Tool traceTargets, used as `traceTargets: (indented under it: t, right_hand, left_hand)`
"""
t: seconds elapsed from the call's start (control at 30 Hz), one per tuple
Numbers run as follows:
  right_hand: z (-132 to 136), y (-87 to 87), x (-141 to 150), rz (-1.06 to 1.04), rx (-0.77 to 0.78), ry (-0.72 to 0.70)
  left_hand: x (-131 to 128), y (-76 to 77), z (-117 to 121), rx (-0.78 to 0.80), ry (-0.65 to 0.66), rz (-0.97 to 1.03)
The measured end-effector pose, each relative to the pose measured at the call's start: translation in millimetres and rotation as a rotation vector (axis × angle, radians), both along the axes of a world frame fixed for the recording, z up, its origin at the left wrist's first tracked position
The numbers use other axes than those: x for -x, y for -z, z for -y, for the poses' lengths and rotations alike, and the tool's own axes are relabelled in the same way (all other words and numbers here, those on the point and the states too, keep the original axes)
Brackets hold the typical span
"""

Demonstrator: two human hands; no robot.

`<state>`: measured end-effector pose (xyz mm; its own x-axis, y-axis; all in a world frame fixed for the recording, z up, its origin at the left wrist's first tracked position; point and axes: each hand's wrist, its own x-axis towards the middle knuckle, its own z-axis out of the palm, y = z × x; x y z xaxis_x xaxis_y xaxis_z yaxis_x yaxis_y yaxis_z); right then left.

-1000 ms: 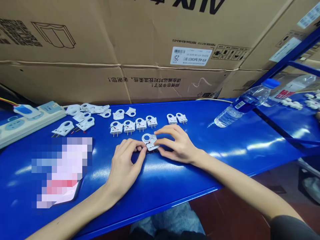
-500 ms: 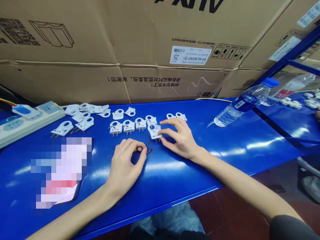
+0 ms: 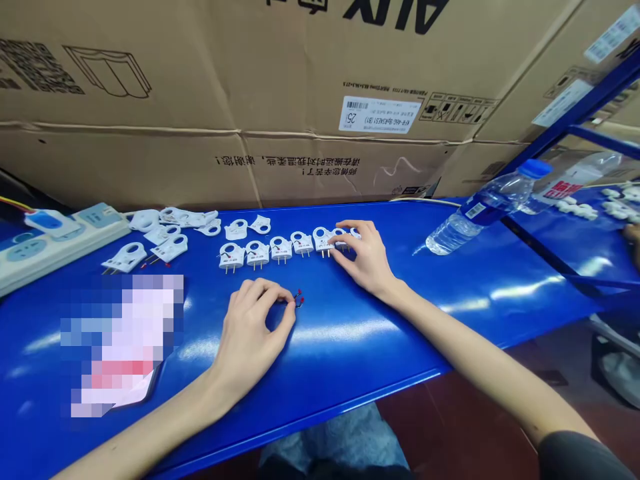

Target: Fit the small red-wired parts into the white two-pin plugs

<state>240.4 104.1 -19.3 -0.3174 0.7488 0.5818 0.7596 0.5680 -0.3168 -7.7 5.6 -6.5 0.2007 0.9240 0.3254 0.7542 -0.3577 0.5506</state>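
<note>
My left hand (image 3: 257,317) is over the blue table, its thumb and forefinger pinched on small dark wires with red ends (image 3: 300,300). My right hand (image 3: 364,257) is at the row of white plug housings, fingertips on the right side of one white plug housing (image 3: 323,239) with a round opening and metal pins pointing toward me. That piece stands in line with several others, such as the plug housing (image 3: 281,249) to its left. Partly behind my right fingers are two more plug housings (image 3: 342,236).
More white housings (image 3: 170,247) lie loosely at the left, beside a power strip (image 3: 60,237). A blurred-out phone (image 3: 135,333) rests at the front left. A water bottle (image 3: 460,227) leans at the right by a blue metal frame (image 3: 555,143). Large cardboard boxes (image 3: 175,160) line the back.
My right hand has moved the white plug housing back and to the right, into the row. My left hand stays nearly in place with the red-ended wires.
</note>
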Motion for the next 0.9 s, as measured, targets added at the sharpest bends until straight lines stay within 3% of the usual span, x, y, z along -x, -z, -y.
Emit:
traceTargets:
  t: [0.27,0.6,0.9]
  right_hand:
    - [-5.4,4.3,-1.2,0.042,0.068,0.018]
    - [11.1,-2.4,9.7,0.095,0.071,-0.078]
    - [15.2,-4.4,11.4,0.124,0.094,-0.063]
  left_hand:
    - [-0.3,0.3,-0.8,-0.006,-0.008,-0.021]
    - [0.2,2.4,-0.3,-0.009,-0.004,-0.025]
    - [0.2,1.7,-0.4,0.004,-0.005,-0.033]
